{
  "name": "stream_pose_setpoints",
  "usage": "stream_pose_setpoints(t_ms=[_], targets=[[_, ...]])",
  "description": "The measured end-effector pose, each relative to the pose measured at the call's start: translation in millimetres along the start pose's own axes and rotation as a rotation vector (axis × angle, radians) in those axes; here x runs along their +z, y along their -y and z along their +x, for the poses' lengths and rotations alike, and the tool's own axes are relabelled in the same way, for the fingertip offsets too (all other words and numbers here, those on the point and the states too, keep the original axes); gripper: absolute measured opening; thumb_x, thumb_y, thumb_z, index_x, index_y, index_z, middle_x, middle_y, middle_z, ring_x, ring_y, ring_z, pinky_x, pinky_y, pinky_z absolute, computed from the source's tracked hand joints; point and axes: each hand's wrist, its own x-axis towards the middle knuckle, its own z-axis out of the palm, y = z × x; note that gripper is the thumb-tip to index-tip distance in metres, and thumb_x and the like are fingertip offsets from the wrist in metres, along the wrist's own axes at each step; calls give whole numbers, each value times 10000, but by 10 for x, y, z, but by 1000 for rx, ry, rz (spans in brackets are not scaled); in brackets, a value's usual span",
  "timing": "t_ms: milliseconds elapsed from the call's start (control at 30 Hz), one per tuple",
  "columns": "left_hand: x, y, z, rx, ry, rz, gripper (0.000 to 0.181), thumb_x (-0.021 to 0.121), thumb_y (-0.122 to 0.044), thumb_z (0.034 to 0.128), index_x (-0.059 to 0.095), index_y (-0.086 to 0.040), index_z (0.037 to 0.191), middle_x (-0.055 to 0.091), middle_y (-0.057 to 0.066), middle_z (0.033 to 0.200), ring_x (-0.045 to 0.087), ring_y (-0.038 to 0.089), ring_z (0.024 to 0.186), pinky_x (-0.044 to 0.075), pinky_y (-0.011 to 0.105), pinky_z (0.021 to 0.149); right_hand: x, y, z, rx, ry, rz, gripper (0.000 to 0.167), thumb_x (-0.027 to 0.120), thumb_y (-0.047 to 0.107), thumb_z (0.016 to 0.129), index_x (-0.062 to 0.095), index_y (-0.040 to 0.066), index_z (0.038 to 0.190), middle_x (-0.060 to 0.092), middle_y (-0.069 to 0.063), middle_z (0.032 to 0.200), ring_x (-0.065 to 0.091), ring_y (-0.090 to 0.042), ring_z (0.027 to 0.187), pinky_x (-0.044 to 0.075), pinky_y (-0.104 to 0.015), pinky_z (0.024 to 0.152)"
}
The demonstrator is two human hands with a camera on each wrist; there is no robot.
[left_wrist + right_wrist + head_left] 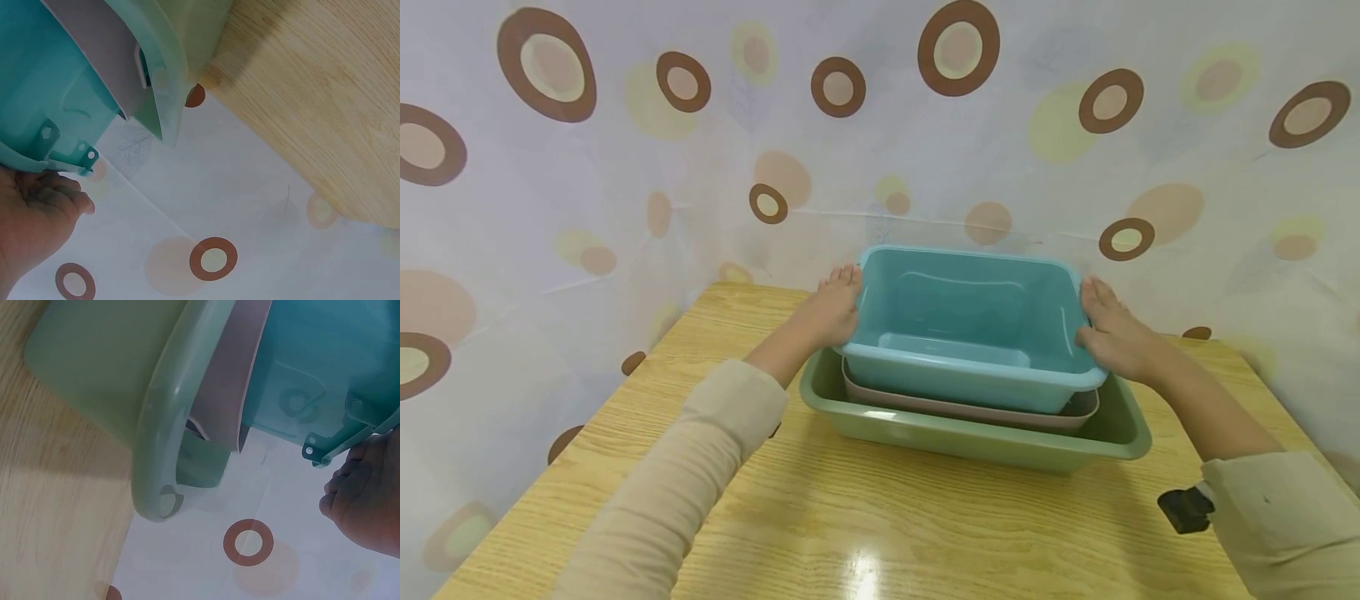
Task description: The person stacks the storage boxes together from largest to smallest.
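A light-blue plastic basin sits tilted in a stack, inside a greyish-pink basin, which stands in a larger green basin. My left hand grips the blue basin's left end by its rim. At the opposite end, my right hand holds the rim, thumb over the edge. Both wrist views show fingers curled under the blue rim: the left hand and the right hand. A gap shows between the blue basin's underside and the lower rims. Most of the greyish-pink basin is hidden.
The stack stands on a wood-grain table, toward its far side. Behind and to the left hangs a pale sheet with brown, peach and yellow circles. A small black object is by the right sleeve cuff.
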Motion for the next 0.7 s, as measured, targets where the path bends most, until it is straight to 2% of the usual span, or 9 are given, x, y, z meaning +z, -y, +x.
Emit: stream_pose_setpoints(t_ms=[700], targets=[[24,5,-20,0,17,17,548,220,-81,954,59,74,1455,26,219,1544,-14,323,1440,40,429,1177,57,-35,-12,-25,-17,12,712,345,108,901,-95,-144,1402,-144,-351,1470,-155,-469,1373,-56,-634,1091]])
